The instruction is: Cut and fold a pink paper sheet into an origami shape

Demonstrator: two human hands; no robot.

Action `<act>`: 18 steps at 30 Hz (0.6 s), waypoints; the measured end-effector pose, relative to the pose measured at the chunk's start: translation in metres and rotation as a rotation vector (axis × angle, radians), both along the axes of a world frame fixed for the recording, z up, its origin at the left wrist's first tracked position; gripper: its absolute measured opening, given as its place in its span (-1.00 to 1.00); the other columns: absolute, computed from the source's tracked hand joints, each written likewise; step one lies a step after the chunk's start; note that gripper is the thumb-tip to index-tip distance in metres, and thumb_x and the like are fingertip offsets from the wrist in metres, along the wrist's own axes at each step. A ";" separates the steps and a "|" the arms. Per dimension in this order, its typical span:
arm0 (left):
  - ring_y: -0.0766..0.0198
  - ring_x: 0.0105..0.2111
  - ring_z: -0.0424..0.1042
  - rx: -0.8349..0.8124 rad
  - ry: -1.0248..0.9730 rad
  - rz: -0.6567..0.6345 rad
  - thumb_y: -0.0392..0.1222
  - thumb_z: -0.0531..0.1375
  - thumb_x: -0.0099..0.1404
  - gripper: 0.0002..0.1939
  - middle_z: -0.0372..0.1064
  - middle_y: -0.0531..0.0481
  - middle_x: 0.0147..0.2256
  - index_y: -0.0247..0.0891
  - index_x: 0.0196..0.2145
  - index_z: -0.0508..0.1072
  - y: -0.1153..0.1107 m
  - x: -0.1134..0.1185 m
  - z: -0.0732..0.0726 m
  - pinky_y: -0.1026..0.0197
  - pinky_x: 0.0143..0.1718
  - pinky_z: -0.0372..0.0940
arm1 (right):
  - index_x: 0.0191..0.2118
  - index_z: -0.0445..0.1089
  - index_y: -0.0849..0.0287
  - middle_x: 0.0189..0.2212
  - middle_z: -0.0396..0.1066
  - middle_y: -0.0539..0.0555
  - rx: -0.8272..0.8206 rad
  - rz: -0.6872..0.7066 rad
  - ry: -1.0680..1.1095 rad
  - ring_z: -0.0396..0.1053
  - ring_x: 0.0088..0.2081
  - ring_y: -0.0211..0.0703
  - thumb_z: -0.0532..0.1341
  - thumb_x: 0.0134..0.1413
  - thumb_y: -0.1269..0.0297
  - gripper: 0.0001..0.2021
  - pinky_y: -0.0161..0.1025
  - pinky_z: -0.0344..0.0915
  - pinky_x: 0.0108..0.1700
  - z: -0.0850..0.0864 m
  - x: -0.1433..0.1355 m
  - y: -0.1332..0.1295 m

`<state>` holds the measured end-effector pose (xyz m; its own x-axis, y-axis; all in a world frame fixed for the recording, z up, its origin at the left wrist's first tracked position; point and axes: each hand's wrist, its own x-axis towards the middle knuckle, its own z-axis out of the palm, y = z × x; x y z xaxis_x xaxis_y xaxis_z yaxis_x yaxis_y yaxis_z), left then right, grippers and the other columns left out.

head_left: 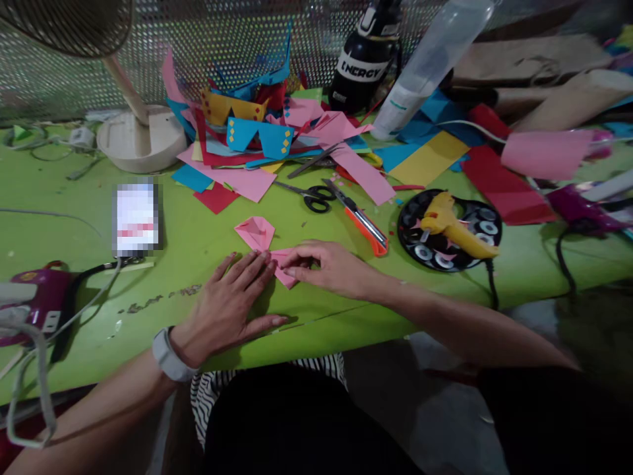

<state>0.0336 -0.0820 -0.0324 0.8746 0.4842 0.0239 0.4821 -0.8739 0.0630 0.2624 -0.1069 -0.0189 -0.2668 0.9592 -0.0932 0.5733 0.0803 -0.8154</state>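
A folded pink paper piece (256, 233) lies on the green table (341, 323) in front of me. It widens at its upper left and lower right, with its middle partly under my fingers. My left hand (235, 297), a pale band at its wrist, lies flat with fingers spread, fingertips on the paper's middle. From the right, my right hand (326, 267) rests on the paper's lower right part, its thumb and fingers curled together on the pink edge.
Beyond the hands lie black scissors (316, 196) and an orange cutter (366, 229). A yellow glue gun (457, 227) rests on a black tray at the right. Coloured paper, a black bottle (363, 66), a fan base (143, 138) and a phone (137, 214) stand or lie farther back.
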 end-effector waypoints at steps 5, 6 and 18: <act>-0.08 0.28 0.04 0.063 -0.073 0.013 0.38 -0.04 0.29 -0.21 0.02 -0.27 0.30 -0.28 0.22 0.24 0.001 -0.002 -0.001 -0.13 0.31 -0.12 | -0.28 0.49 0.18 -0.31 0.48 0.06 0.089 -0.066 -0.090 0.39 -0.29 -0.21 0.24 0.11 0.32 -0.91 -0.25 0.25 -0.23 0.004 0.005 0.006; -0.10 0.27 0.07 0.072 -0.087 0.013 0.38 -0.03 0.28 -0.21 0.06 -0.28 0.28 -0.28 0.21 0.25 0.001 -0.002 -0.001 -0.14 0.31 -0.10 | -0.31 0.48 0.18 -0.33 0.47 0.06 0.115 -0.059 -0.123 0.38 -0.29 -0.20 0.25 0.10 0.32 -0.92 -0.25 0.24 -0.23 0.006 0.005 0.009; -0.09 0.21 0.14 0.126 -0.093 -0.016 0.38 -0.01 0.27 -0.26 0.20 -0.28 0.16 -0.31 0.11 0.32 0.000 -0.003 0.000 -0.15 0.30 -0.06 | -0.43 0.45 0.18 -0.51 0.45 -0.03 -0.014 0.126 -0.260 0.27 -0.50 -0.30 0.33 0.00 0.10 -0.77 -0.28 -0.04 -0.45 0.006 -0.006 0.060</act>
